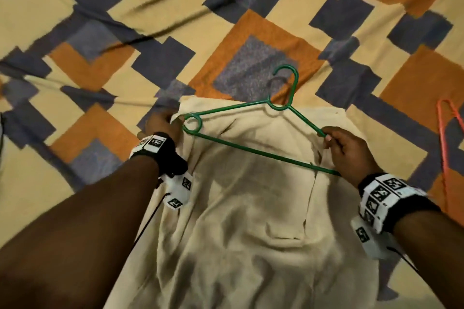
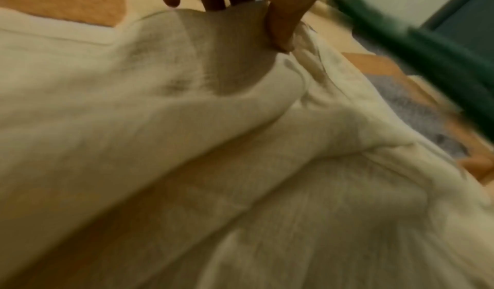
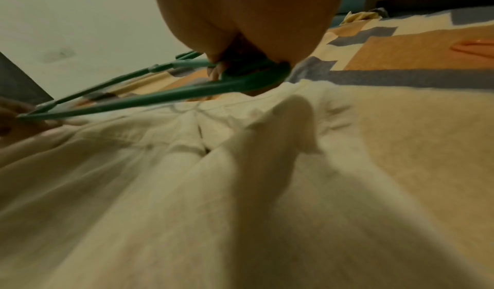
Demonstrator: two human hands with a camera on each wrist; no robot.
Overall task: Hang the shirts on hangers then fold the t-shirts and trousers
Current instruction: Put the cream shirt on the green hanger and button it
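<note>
Two hands work over a cream cotton shirt (image 1: 251, 208) spread on the patchwork bedsheet (image 1: 125, 32). Left hand (image 1: 163, 124) pinches the shirt's shoulder edge. Green plastic hanger (image 1: 251, 150) spans above the collar area. Right hand (image 1: 344, 150) grips the hanger's right end. Orange plastic hanger (image 1: 444, 145) lies at far right.

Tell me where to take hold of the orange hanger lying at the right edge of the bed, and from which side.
Grip the orange plastic hanger on its long straight bar, coming from above with the right hand, once it lets go of the green plastic hanger. The orange one lies flat on the patterned bedsheet, so the fingers must pinch the thin bar from both sides.
</note>
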